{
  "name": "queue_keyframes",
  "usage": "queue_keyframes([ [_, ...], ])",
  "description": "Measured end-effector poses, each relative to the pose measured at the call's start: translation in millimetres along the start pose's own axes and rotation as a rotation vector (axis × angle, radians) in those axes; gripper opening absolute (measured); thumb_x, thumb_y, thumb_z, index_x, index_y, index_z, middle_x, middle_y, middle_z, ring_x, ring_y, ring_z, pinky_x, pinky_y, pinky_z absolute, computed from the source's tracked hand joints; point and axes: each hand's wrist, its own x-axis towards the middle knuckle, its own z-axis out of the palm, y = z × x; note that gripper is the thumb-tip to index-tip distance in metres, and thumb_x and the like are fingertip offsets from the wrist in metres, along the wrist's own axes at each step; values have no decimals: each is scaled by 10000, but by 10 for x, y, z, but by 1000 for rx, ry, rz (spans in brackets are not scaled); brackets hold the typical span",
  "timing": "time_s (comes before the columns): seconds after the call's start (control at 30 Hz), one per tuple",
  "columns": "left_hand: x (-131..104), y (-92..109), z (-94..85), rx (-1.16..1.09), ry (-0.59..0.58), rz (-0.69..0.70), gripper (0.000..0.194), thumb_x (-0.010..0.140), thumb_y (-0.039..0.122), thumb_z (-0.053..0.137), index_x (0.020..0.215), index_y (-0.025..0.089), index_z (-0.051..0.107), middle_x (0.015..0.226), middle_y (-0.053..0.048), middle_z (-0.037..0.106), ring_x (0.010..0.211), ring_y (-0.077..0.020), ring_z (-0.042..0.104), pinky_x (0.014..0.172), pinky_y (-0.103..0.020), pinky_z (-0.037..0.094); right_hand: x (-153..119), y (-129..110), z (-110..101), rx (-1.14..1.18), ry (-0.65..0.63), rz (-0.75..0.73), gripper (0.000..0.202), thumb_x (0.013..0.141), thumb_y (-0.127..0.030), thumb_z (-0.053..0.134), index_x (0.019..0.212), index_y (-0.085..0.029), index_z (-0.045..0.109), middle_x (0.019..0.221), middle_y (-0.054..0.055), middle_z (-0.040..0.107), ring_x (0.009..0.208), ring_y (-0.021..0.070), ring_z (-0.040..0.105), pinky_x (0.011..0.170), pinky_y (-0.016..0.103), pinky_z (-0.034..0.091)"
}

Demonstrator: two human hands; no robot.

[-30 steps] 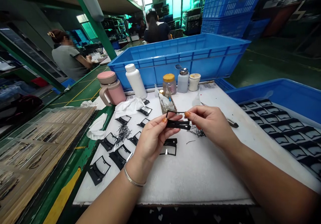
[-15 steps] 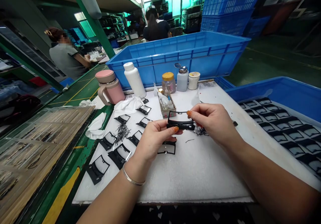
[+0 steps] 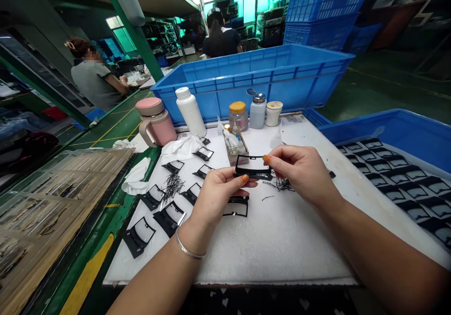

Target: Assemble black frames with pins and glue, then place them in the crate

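Note:
Above the white work surface [image 3: 282,240], my left hand [image 3: 218,195] pinches the lower left edge of a black frame [image 3: 254,174]. Thumb and fingers of my right hand [image 3: 299,169] are closed on the frame's upper right corner. Just below my left hand lies another black frame [image 3: 237,208], partly covered by the fingers. A pile of thin black strips [image 3: 282,184] is beside my right hand, and a second pile [image 3: 172,186] lies to the left. Several more black frames [image 3: 139,237] are spread over the left of the surface.
Behind stand a pink mug [image 3: 158,124], a white bottle [image 3: 191,113], a jar with an orange lid [image 3: 238,116], a pump bottle [image 3: 257,112] and a blue crate [image 3: 225,89]. A blue bin [image 3: 405,127] of frames is at right. Two people sit farther back.
The held frame has tilted slightly, so its lower bar looks thinner. Both hands keep their hold on it. The whole view has shifted a little.

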Motion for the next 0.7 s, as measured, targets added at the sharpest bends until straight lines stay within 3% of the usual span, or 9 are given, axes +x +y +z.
queue_keyframes([
  [0.1, 12, -12, -20, -35, 30, -12, 268, 813, 328, 701, 989, 127, 719, 989, -128, 723, 902, -217, 694, 654, -194, 533, 58, 81, -51, 130, 51, -16, 261, 826, -407, 656, 707, -175, 666, 569, -18, 549, 507, 98, 456, 477, 241, 356],
  [0.23, 22, -15, -35, -98, 54, -23, 285, 783, 342, 733, 963, 121, 723, 983, -135, 724, 890, -223, 698, 637, -199, 539, 211, 232, -215, 133, 353, -89, 210, 803, -411, 687, 853, -208, 705, 758, 22, 646, 641, 140, 570, 509, 249, 426],
  [0.33, 18, 4, -39, -134, 71, -30, 264, 777, 324, 739, 950, 125, 726, 977, -123, 727, 881, -209, 698, 634, -196, 545, 337, 370, -371, 38, 508, -119, 260, 771, -391, 715, 976, -231, 697, 979, 58, 694, 889, 212, 640, 664, 311, 521],
  [0.5, 14, 37, -75, -185, 92, 3, 219, 794, 291, 728, 946, 133, 720, 990, -109, 727, 878, -186, 697, 629, -177, 547, 497, 628, -460, -151, 448, -100, 516, 682, -348, 778, 1155, -188, 644, 1189, 101, 665, 1124, 265, 601, 991, 429, 454],
  [0.7, 21, 47, -111, -192, 67, 41, 246, 806, 315, 717, 963, 126, 721, 989, -122, 725, 901, -198, 695, 643, -181, 542, 586, 831, -264, -492, 290, 23, 594, 694, -371, 717, 1246, -182, 602, 1205, 110, 663, 1117, 291, 600, 943, 425, 449],
])
